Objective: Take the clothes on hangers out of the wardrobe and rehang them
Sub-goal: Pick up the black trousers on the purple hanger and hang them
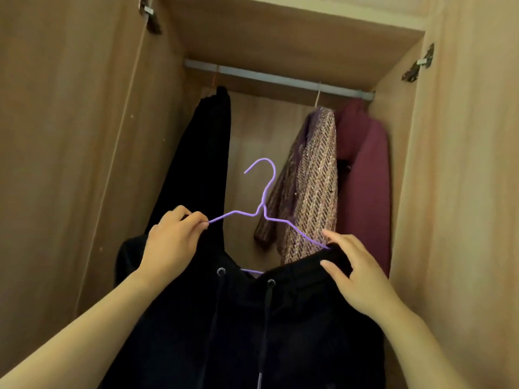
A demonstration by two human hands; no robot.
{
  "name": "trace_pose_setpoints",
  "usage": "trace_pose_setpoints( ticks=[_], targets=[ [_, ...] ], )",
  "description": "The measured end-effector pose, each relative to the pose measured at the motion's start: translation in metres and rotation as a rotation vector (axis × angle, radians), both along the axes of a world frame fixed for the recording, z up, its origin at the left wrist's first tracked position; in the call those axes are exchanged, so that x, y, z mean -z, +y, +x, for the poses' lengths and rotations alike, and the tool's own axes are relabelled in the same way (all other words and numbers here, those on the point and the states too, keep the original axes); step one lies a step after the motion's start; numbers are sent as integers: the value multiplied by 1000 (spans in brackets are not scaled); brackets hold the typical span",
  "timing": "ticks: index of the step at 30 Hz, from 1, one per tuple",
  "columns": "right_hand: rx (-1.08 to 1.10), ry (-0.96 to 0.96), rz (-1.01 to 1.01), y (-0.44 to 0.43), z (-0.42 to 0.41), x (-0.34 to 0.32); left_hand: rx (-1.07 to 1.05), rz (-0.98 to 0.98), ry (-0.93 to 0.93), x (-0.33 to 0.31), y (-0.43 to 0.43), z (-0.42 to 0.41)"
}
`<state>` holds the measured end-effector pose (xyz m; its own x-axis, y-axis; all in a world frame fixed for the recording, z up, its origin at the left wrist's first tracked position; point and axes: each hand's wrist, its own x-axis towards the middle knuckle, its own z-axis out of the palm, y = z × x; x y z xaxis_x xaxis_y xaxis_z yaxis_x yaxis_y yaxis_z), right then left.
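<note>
A purple wire hanger (265, 192) is held up in front of the open wardrobe, its hook free below the rail (280, 78). A black drawstring garment (247, 318) hangs from it. My left hand (171, 242) pinches the hanger's left arm. My right hand (356, 273) grips the garment's waistband over the hanger's right end. On the rail hang a black garment (205, 153) at the left, a tweed jacket (311, 186) and a maroon garment (365, 175) at the right.
The wardrobe's wooden doors stand open on both sides, the left door (70, 136) and the right door (471, 164), each with metal hinges. The rail has a bare stretch between the black garment and the tweed jacket.
</note>
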<state>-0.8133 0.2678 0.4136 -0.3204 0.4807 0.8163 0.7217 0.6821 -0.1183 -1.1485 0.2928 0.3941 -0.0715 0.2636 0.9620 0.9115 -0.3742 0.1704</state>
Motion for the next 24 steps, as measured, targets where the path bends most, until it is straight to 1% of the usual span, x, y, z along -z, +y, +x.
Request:
trace_pose_setpoints(
  ticks=[3, 6, 11, 14, 17, 19, 22, 24],
  targets=[
    [80, -13, 43, 32, 6, -13, 35, 9, -31, -8, 33, 1],
    [83, 4, 96, 51, -3, -21, 68, 3, -19, -13, 60, 4],
    [86, 91, 178, 76, -6, -20, 216, -73, 41, -22, 107, 15],
    [123, 193, 171, 84, 2, -23, 299, -97, 83, -32, 133, 27],
    [212, 197, 123, 88, 9, -33, 362, -116, 108, -45, 159, 42],
    [284, 210, 131, 90, 9, -38, 402, -112, 126, -55, 174, 50],
    [417, 238, 270, 92, 2, -48, 472, -119, 125, -70, 192, 56],
    [507, 211, 378, 95, -5, -58, 487, -139, 143, -83, 202, 55]
  ],
)
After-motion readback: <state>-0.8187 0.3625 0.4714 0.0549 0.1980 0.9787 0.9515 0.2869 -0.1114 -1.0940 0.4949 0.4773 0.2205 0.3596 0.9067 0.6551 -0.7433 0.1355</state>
